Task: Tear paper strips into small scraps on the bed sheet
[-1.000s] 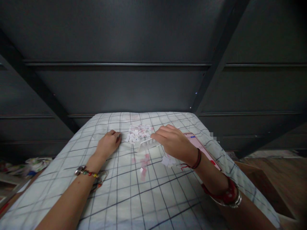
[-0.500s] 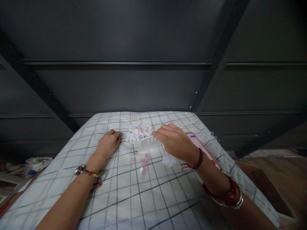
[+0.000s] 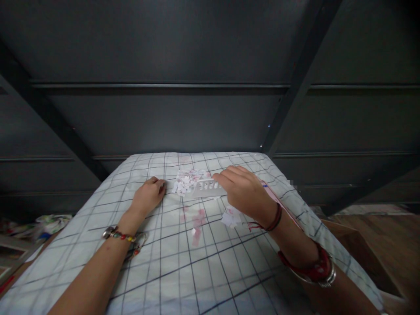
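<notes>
My right hand grips the right end of a white slotted plastic piece, whose other end is hidden in my fingers. The piece stands along the front of a heap of torn paper scraps, white with some pink marks. To the left of the heap, my left hand rests on the checked cloth with its fingers curled in; whatever they may hold is hidden. A smaller clump of scraps lies below my right hand. Pinkish pieces lie nearer to me.
A phone with a pink screen lies partly behind my right wrist. Dark panels rise behind the cloth-covered surface. On the floor at the right stands an open cardboard box. Assorted items sit low at the left.
My right hand has shifted slightly to the right and away from me, bringing the white slotted piece closer to the scrap heap and more level. My left hand stays in place.
</notes>
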Demonstrator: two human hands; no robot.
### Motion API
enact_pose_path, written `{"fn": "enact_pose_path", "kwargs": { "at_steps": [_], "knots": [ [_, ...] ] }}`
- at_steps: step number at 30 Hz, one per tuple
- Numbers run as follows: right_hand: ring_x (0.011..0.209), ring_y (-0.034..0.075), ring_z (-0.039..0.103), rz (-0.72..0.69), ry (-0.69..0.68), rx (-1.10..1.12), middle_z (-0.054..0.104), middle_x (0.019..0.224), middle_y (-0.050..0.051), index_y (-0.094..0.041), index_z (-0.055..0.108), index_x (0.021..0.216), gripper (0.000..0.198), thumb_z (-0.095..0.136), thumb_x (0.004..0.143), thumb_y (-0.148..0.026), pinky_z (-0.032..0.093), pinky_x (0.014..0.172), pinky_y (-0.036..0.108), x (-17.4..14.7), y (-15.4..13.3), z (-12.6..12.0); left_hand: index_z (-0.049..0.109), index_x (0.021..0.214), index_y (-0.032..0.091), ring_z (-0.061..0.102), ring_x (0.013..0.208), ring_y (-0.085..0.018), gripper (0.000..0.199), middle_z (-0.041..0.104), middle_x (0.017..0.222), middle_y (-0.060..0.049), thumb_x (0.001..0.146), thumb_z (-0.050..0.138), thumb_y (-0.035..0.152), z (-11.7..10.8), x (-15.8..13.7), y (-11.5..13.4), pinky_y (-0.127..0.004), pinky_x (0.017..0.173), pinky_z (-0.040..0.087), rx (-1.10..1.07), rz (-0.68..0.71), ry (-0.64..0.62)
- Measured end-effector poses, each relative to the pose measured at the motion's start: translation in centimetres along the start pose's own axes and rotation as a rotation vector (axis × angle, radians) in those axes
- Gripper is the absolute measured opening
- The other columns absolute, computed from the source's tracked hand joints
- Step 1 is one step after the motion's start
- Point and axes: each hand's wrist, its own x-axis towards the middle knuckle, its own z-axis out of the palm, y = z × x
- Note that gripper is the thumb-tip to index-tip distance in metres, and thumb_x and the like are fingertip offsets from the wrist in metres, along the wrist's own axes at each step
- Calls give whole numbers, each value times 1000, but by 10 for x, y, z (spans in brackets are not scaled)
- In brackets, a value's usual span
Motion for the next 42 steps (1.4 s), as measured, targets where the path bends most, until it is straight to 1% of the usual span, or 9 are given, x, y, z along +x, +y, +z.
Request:
{"fn": "enact_pose_path", "kwargs": {
  "at_steps": [4,8,15,18,22,26,30,35,42],
  "knots": [
    [69,18,49,45,-45,-51,63,72,5,-16,66,78,33,41,80,6,33,68,32,-2,7,3,68,109,16,64,98,-23,40,67,109,-12,94,33,30,1,0,0,-32,84,52,-3,1,23],
    [72,17,50,-11,-65,57,63,73,4,-15,67,82,34,42,76,7,35,70,31,-2,3,3,68,109,15,64,97,-24,41,66,109,-13,94,32,29,-2,-1,2,-33,82,53,-12,7,17],
    [74,18,51,-35,26,13,65,76,4,-15,68,91,32,39,91,-1,35,74,31,0,-6,5,67,110,15,64,97,-23,39,66,110,-13,95,35,29,-3,-1,2,-30,82,51,6,-10,1],
    [74,17,49,-63,-1,30,64,74,3,-15,67,90,28,42,94,-4,32,71,31,0,-9,9,67,111,15,64,99,-24,38,66,112,-13,94,35,28,-2,-1,2,-32,82,51,9,-2,-6],
    [73,15,47,-112,-62,153,63,74,0,-18,66,86,26,44,97,-8,31,70,30,2,-8,7,67,109,14,64,97,-24,41,66,110,-14,96,31,29,-3,-1,2,-33,81,52,18,2,-8],
    [76,15,50,-154,1,245,63,76,1,-17,67,90,30,40,96,-5,33,73,29,3,-3,3,67,110,15,64,99,-24,39,66,111,-13,96,33,28,-4,-1,3,-32,82,52,19,-3,-13],
    [73,15,49,-122,86,224,63,73,1,-17,67,88,33,38,96,-4,33,71,29,3,-5,7,67,111,15,64,99,-23,38,67,111,-13,96,34,28,-3,-1,2,-31,83,52,21,0,-17],
    [72,15,51,-179,32,237,64,73,0,-18,66,86,30,40,96,-6,35,71,29,3,-4,6,67,112,14,65,100,-23,38,67,111,-13,95,36,27,-1,-1,1,-31,84,52,12,-1,-1],
    [74,17,52,-9,144,52,67,77,4,-16,68,89,34,38,94,-2,36,70,31,-2,19,1,66,116,15,65,101,-24,38,66,114,-13,94,38,27,-6,-2,3,-33,84,53,7,-14,-19]
  ]
}}
